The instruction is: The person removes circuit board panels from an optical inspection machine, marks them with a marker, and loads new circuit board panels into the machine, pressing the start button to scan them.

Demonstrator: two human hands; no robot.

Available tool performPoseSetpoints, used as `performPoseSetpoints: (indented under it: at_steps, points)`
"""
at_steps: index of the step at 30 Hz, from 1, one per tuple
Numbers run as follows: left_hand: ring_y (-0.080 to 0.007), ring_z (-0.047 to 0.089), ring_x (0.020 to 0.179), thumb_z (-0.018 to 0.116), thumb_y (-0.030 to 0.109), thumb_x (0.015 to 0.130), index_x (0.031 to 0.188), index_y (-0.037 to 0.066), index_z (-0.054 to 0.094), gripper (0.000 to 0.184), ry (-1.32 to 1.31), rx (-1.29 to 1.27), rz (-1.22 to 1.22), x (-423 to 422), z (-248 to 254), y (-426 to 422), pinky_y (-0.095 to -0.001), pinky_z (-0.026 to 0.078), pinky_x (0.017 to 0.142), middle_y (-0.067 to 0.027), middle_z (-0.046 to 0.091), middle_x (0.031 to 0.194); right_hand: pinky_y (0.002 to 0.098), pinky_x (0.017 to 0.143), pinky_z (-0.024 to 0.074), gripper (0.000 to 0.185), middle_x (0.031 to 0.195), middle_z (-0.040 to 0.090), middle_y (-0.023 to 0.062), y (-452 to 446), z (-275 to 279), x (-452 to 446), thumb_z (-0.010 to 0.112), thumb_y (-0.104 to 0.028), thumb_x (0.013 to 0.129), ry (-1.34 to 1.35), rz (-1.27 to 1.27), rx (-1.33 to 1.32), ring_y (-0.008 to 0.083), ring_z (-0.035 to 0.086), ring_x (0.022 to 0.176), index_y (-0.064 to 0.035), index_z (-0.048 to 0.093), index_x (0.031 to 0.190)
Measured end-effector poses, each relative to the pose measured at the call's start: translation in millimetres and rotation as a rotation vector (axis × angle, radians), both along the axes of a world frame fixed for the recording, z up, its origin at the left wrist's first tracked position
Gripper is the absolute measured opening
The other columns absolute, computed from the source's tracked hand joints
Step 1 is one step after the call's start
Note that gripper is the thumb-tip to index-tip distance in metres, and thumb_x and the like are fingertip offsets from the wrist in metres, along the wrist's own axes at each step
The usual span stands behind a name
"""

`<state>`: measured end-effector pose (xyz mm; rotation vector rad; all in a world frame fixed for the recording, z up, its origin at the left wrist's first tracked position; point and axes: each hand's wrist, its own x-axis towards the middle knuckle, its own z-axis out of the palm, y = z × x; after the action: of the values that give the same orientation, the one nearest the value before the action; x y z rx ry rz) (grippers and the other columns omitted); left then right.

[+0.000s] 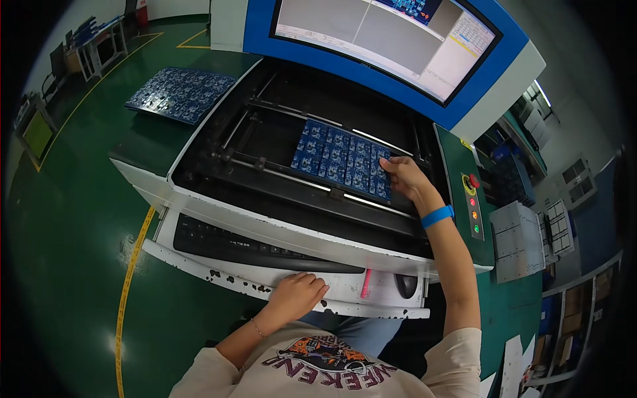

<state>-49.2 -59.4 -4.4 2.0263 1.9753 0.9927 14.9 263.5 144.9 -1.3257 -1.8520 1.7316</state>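
Note:
A blue circuit board panel [340, 154] lies over the rails of the machine's dark bed [219, 149]. My right hand [406, 176], with a blue band on the wrist, grips the panel's right edge, thumb on top; the fingers underneath are partly hidden. Lower down, my left hand [298, 294] rests at the front edge of the pulled-out white keyboard tray [391, 306], its fingers curled in with nothing visible in them. Close to it are a black keyboard [265, 249], a pink pen-like stick [366, 283] and a black mouse [405, 286].
More blue circuit board panels [179, 93] lie on the green surface left of the bed. A monitor [391, 36] in a blue housing rises behind. At the right stands a control strip [473, 205] with a red knob and lit buttons. Shelves [577, 318] stand far right.

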Motion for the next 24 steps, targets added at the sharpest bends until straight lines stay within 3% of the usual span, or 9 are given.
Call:
performPoseSetpoints:
  at_steps: [3,5,8,14,17,18,20,22,24]
  points:
    - [-0.0246,0.064,0.074,0.061,0.023,0.091,0.081,0.009,0.064,0.018,0.001,0.008,-0.003,1,-1,1,-0.0360,0.053,0.068,-0.0050,0.062,0.076,0.0423,0.092,0.0495,0.064,0.106,0.065,0.0145,-10,3,-14,0.073,-0.026,0.088,-0.023,-0.037,0.010,0.0209,0.064,0.096,0.0116,0.043,0.130]
    - [-0.0245,0.064,0.075,0.061,0.023,0.091,0.081,0.009,0.064,0.017,0.008,0.014,-0.008,1,-3,2,-0.0358,0.053,0.068,-0.0049,0.062,0.076,0.0416,0.091,0.0523,0.046,0.104,0.067,0.0159,-22,3,-39,0.072,-0.025,0.089,-0.016,-0.033,0.036,0.0246,0.065,0.099,0.0063,0.056,0.118]
    - [-0.0244,0.064,0.074,0.061,0.023,0.091,0.081,0.010,0.064,0.017,0.003,0.041,-0.019,-1,-5,2,-0.0354,0.053,0.069,-0.0047,0.061,0.075,0.0386,0.085,0.0555,0.050,0.100,0.063,0.0139,-26,-6,-85,0.072,-0.026,0.089,-0.049,0.054,0.030,0.0227,0.064,0.092,0.0084,0.053,0.119]
    - [-0.0247,0.063,0.073,0.061,0.023,0.091,0.080,0.009,0.064,0.018,0.000,0.028,-0.011,1,0,1,-0.0360,0.053,0.067,-0.0051,0.061,0.075,0.0334,0.063,0.0596,0.045,0.088,0.063,0.0140,-43,3,-131,0.072,-0.029,0.089,-0.143,0.100,0.140,0.0223,0.066,0.078,0.0096,0.057,0.106]
    - [-0.0254,0.063,0.073,0.061,0.023,0.091,0.079,0.009,0.064,0.019,0.013,-0.005,-0.001,1,3,0,-0.0370,0.052,0.065,-0.0061,0.061,0.075,0.0416,0.060,0.0588,0.060,0.079,0.068,0.0186,-44,20,-111,0.064,-0.049,0.091,-0.287,0.300,0.421,0.0309,0.071,0.069,0.0101,0.062,0.100]
    - [-0.0261,0.063,0.072,0.061,0.023,0.091,0.079,0.009,0.065,0.019,-0.007,0.012,0.019,1,4,-1,-0.0376,0.052,0.065,-0.0066,0.061,0.074,0.0416,0.060,0.0588,0.060,0.079,0.068,0.0186,-46,23,-102,0.064,-0.049,0.091,-0.283,0.287,0.415,0.0309,0.071,0.069,0.0101,0.062,0.100]
    - [-0.0268,0.063,0.071,0.061,0.022,0.091,0.079,0.008,0.065,0.019,-0.026,0.026,0.010,3,5,0,-0.0381,0.052,0.064,-0.0070,0.061,0.074,0.0401,0.058,0.0566,0.063,0.073,0.069,0.0177,-61,44,-71,0.059,-0.054,0.092,-0.314,0.296,1.083,0.0298,0.071,0.068,0.0084,0.065,0.101]
    - [-0.0279,0.062,0.071,0.061,0.021,0.091,0.079,0.007,0.065,0.019,-0.041,0.020,0.032,3,2,2,-0.0391,0.051,0.064,-0.0077,0.060,0.073,0.0315,0.067,0.0558,0.059,0.076,0.071,0.0160,-97,84,-22,0.068,-0.047,0.088,-0.282,0.239,1.039,0.0259,0.072,0.073,0.0049,0.064,0.115]
    - [-0.0285,0.062,0.071,0.061,0.020,0.091,0.080,0.006,0.064,0.018,-0.047,0.011,0.006,5,7,3,-0.0396,0.050,0.063,-0.0081,0.061,0.074,0.0329,0.060,0.0532,0.045,0.078,0.072,0.0109,-100,79,37,0.065,-0.042,0.089,-0.106,0.153,1.220,0.0258,0.069,0.067,0.0009,0.069,0.102]
